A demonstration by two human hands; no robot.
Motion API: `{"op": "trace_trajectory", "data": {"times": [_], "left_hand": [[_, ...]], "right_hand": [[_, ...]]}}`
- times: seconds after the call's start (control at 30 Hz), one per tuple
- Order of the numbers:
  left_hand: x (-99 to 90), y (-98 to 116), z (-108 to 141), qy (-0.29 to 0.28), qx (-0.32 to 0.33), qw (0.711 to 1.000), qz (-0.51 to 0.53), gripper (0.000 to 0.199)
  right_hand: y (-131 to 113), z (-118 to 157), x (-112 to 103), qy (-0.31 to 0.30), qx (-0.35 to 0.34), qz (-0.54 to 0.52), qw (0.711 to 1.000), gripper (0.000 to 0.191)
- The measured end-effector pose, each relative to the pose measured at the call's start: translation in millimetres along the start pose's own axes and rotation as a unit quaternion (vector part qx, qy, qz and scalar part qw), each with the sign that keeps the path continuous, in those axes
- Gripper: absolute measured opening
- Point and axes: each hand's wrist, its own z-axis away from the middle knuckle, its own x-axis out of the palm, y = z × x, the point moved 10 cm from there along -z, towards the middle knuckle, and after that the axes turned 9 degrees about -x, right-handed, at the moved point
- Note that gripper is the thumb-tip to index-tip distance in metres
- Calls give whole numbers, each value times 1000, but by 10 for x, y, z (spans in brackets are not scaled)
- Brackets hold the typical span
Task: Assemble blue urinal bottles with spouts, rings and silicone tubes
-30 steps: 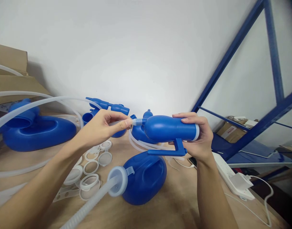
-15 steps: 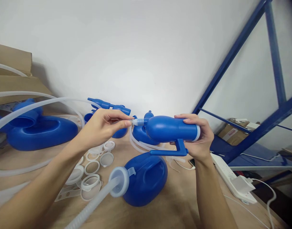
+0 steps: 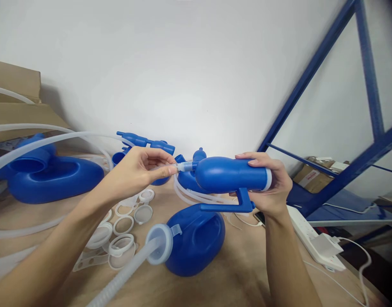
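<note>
**Right hand edges away from left hand**

The gap between them has widened slightly. The right hand clamps the wide end of a blue, rounded plastic vessel, held sideways above the tan tabletop; the left thumb and fingers pinch near a translucent plastic connector at its narrow spout. A whitish plastic ring already sits on the wide end. Connector and spout meet, but how firmly cannot be told. Loose, round whitish plastic caps lie unfitted nearby. A squat blue plastic jug with a translucent ribbed hose crowds the space below, while smooth translucent tubing arcs behind the left hand.
</note>
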Motion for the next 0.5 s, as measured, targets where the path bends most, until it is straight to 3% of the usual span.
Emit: {"op": "trace_trajectory", "data": {"times": [0.07, 0.33, 0.5], "left_hand": [[18, 2, 3, -12, 7, 1000, -19, 24], [-51, 244, 101, 81, 96, 990, -66, 18], [-7, 456, 208, 96, 218, 962, -132, 19]], "right_hand": [[-48, -12, 28, -11, -10, -5, 1000, 60], [-19, -22, -32, 17, -1, 18, 1000, 57], [102, 21, -47, 33, 20, -18, 999, 62]]}}
